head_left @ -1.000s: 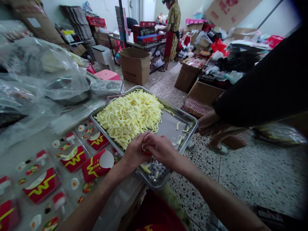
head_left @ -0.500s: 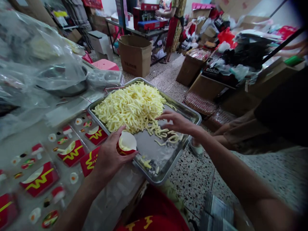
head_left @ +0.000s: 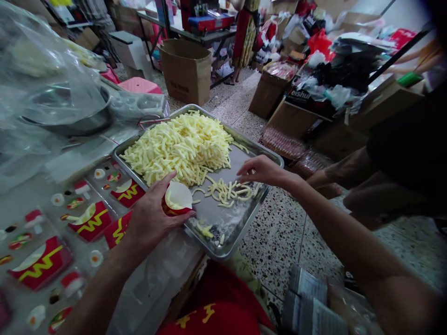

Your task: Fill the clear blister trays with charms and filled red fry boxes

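Note:
My left hand [head_left: 155, 209] is wrapped round a small red fry carton [head_left: 179, 196] with a white inside, tilted at the near left rim of a metal tray [head_left: 207, 215]. Something pale lies low in the carton. A large heap of pale yellow toy-like fries [head_left: 174, 144] fills the tray's far left part. Over the tray's right side hovers my right hand [head_left: 260, 170], its fingers loosely bent and apart, with nothing visible in them. Just below it lies a cluster of loose fries [head_left: 226, 191].
Left of the tray, clear packs [head_left: 91, 221] hold red cartons and small food-shaped pieces. Behind them stands a metal bowl [head_left: 66, 111] under plastic film. A cardboard box [head_left: 186, 72] is on the floor beyond. A person in dark clothing [head_left: 408, 158] is at the right.
Loose fries have been spread away from the heap onto the tray's bare right part. My right hand's fingers are more bent. The view has shifted slightly; my left hand still holds the carton.

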A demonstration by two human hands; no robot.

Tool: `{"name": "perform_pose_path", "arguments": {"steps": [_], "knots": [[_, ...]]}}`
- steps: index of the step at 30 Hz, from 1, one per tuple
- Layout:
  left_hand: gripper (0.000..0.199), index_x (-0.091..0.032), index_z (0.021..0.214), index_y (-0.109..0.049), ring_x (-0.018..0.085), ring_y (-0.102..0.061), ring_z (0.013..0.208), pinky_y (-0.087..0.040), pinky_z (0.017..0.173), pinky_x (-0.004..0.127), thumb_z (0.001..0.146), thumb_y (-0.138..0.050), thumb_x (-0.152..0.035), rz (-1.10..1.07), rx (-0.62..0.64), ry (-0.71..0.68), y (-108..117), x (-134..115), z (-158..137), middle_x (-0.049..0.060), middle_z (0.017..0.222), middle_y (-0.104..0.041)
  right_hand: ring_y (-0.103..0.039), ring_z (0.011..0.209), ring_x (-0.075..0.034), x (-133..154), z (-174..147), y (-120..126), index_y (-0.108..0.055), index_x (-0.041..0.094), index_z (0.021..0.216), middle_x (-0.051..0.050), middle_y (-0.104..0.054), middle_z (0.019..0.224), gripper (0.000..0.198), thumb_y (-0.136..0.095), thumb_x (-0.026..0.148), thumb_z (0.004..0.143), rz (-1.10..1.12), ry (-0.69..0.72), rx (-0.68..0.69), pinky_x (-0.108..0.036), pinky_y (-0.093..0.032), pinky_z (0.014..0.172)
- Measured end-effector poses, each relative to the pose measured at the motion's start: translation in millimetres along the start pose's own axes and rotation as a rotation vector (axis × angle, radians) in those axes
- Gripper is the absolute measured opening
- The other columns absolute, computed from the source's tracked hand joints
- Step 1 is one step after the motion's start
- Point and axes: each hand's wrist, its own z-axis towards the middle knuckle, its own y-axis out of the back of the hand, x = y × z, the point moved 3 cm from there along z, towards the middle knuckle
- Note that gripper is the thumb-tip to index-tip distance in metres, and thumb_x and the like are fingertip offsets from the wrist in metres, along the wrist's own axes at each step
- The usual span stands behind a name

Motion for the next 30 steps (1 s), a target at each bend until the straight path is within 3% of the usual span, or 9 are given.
{"name": "perform_pose_path", "arguments": {"steps": [3,6,8,10,17,21,23,25,30], "knots": [[0.09,-0.022,0.147,-0.045,0.031,-0.055,0.131,-0.041,0.114,0.045,0.07,-0.081,-0.053,-0.009,0.014,-0.034,-5,-6,6,0.01,0.143,-0.057,-0.057,0.075,-0.015,6,-23,-6,-0.077,0.022,0.108,-0.003,-0.067,0.095,0.04,-0.087,0.031,0.071,-0.156,0.062,0.062,-0.028,-0.043,0.068],[0.09,-0.022,0.147,-0.045,0.03,-0.055,0.13,-0.041,0.114,0.043,0.07,-0.082,-0.049,0.006,0.041,-0.056,-12,-10,8,0.011,0.141,-0.057,-0.059,0.081,-0.017,18,-35,-19,-0.076,0.021,0.103,-0.007,-0.066,0.104,0.028,-0.082,0.026,0.076,-0.287,0.049,0.085,-0.03,-0.044,0.072],[0.089,-0.021,0.148,-0.043,0.03,-0.055,0.131,-0.041,0.113,0.044,0.072,-0.082,-0.046,0.015,0.064,-0.069,-17,-12,7,0.011,0.141,-0.057,-0.059,0.077,-0.016,21,-36,-27,-0.077,0.019,0.091,-0.007,-0.067,0.099,0.012,-0.072,0.017,0.081,-0.331,-0.022,0.084,-0.03,-0.042,0.07],[0.089,-0.022,0.149,-0.042,0.03,-0.054,0.131,-0.042,0.113,0.044,0.072,-0.081,-0.044,0.01,0.093,-0.082,-22,-14,5,0.011,0.142,-0.057,-0.058,0.071,-0.016,20,-33,-34,-0.076,0.018,0.081,-0.007,-0.068,0.09,0.013,-0.065,0.01,0.082,-0.37,-0.095,0.053,-0.03,-0.04,0.067],[0.095,-0.019,0.147,-0.043,0.031,-0.054,0.132,-0.042,0.112,0.044,0.067,-0.086,-0.045,-0.038,0.162,-0.093,-44,-27,12,0.013,0.143,-0.056,-0.06,0.07,-0.019,0,-7,-31,-0.079,0.02,0.081,-0.006,-0.072,0.076,0.01,-0.075,0.018,0.072,-0.421,-0.209,-0.01,-0.03,-0.036,0.063],[0.098,-0.016,0.148,-0.043,0.032,-0.057,0.127,-0.046,0.107,0.044,0.066,-0.086,-0.047,0.003,0.234,-0.038,-52,-25,14,0.015,0.14,-0.058,-0.062,0.077,-0.017,8,-6,-15,-0.076,0.021,0.078,-0.004,-0.075,0.088,0.007,-0.073,0.016,0.073,-0.338,-0.043,-0.167,-0.028,-0.039,0.067],[0.099,-0.016,0.148,-0.042,0.031,-0.058,0.125,-0.047,0.105,0.043,0.066,-0.085,-0.049,0.005,0.254,-0.022,-53,-22,12,0.015,0.14,-0.057,-0.062,0.089,-0.018,17,-6,-20,-0.072,0.022,0.073,-0.002,-0.076,0.1,0.008,-0.071,0.014,0.073,-0.292,0.13,-0.138,-0.028,-0.04,0.074],[0.098,-0.016,0.148,-0.042,0.031,-0.059,0.124,-0.048,0.104,0.042,0.066,-0.085,-0.049,0.003,0.258,-0.011,-53,-19,11,0.015,0.14,-0.057,-0.06,0.091,-0.019,22,-6,-32,-0.069,0.021,0.067,-0.002,-0.076,0.096,0.012,-0.067,0.01,0.073,-0.31,0.242,-0.039,-0.029,-0.039,0.078],[0.1,-0.015,0.149,-0.04,0.032,-0.059,0.123,-0.048,0.102,0.039,0.065,-0.087,-0.044,0.07,0.305,-0.004,-56,-26,10,0.016,0.138,-0.058,-0.057,0.076,-0.017,13,-7,-36,-0.068,0.019,0.067,-0.003,-0.069,0.074,0.009,-0.068,0.009,0.067,-0.33,0.111,-0.007,-0.029,-0.037,0.071]]}}
